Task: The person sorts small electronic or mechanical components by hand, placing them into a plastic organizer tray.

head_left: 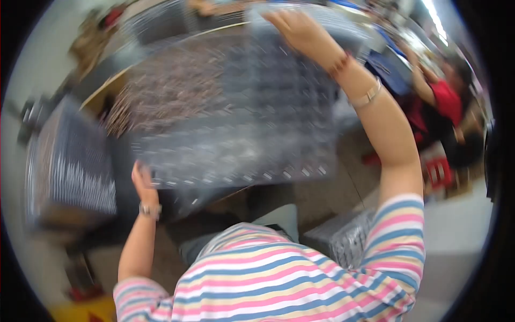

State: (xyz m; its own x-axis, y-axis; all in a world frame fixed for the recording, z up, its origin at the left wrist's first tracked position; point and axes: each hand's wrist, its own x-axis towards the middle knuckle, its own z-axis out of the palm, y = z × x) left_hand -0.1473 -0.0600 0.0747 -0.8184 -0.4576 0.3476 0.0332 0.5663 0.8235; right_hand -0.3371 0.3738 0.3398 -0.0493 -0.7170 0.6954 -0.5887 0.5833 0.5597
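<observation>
A large see-through plastic tray (236,153) with rows of moulded pockets is held up in front of me, smeared by motion. My left hand (144,180) is closed on its near left corner. At the far right edge, my right hand (300,32) grips the tray with the arm stretched out; its fingertips are blurred. Behind and partly under the clear plastic lies a wide heap of small brownish pieces (171,80) on the worktable, too blurred to name.
To the left stands a tall stack of clear trays (75,161). More stacked trays (155,24) sit at the back. A plastic-wrapped bundle (348,236) rests low on my right. Beyond it, a person in red (448,99) works near a red stool (437,172).
</observation>
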